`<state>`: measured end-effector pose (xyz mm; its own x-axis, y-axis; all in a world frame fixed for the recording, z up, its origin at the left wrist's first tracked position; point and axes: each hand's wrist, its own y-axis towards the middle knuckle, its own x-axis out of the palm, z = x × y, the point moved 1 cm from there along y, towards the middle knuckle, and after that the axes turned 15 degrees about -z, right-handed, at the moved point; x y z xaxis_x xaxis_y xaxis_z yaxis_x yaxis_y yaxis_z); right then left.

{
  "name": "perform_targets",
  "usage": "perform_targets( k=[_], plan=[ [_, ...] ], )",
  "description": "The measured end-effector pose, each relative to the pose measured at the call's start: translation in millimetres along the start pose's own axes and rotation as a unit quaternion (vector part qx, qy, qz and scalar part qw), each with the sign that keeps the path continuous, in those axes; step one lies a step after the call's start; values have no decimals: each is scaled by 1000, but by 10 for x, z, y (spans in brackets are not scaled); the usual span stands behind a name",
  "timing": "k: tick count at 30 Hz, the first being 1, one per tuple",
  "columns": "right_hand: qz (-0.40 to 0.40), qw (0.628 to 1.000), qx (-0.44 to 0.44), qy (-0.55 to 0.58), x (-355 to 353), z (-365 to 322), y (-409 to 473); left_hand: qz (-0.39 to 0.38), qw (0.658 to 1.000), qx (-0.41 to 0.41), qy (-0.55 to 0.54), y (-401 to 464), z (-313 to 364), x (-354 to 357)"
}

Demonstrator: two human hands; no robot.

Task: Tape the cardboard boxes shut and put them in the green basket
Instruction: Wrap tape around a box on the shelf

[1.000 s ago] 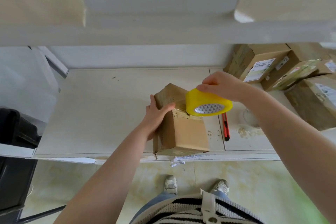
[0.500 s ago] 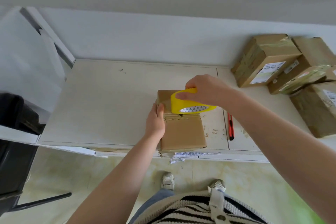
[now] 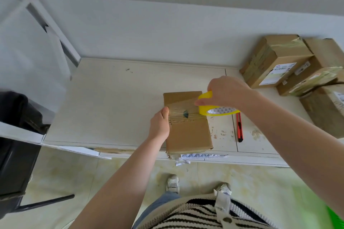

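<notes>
A small brown cardboard box lies flat on the white table, near its front edge. My left hand presses against the box's left side, thumb on top. My right hand grips a yellow roll of tape at the box's right edge. A clear strip of tape runs from the roll leftward across the box top. A sliver of the green basket shows at the bottom right corner.
Several taped cardboard boxes are piled at the table's right end. A red utility knife lies right of the box. A black chair stands at the left. My feet are below the table edge.
The box went from tilted on edge to lying flat. My right hand has pulled the tape roll rightward across the top, leaving tape on it. My left hand stayed on the left side.
</notes>
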<state>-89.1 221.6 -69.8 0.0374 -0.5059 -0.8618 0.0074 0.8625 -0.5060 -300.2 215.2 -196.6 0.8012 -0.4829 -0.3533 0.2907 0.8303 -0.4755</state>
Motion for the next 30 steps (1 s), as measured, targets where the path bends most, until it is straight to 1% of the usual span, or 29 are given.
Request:
perform_targets(
  k=[3,5,11,13,16,20,23,24,26,27,28,30],
  plan=[
    [-37,997,50,55,170,149,3,-7,1000,14,15,28,-1,7],
    [-46,993,61,86,197,196,63,-9,1000,9,24,39,-10,10],
    [-88,988,86,90,304,283,240,-25,999,-7,41,48,-35,-17],
    [-104,986,93,90,429,313,274,-29,999,-9,44,38,-29,-17],
    [-111,982,90,126,605,335,338,-24,998,-3,63,58,-30,-30],
    [-112,975,80,172,706,372,401,-34,990,26,131,51,-12,-90],
    [-105,973,78,188,765,393,412,-46,974,13,223,67,61,-162],
    [-103,974,79,188,776,386,413,-42,961,-1,275,76,98,-175],
    [-100,974,79,186,784,373,410,-2,915,-21,402,127,167,-157],
    [-100,974,80,185,785,375,409,23,897,-10,442,146,230,-113],
    [-101,975,81,182,780,374,407,44,889,18,455,154,307,-38],
    [-103,975,81,177,779,364,406,51,873,101,474,169,443,161]
  ],
)
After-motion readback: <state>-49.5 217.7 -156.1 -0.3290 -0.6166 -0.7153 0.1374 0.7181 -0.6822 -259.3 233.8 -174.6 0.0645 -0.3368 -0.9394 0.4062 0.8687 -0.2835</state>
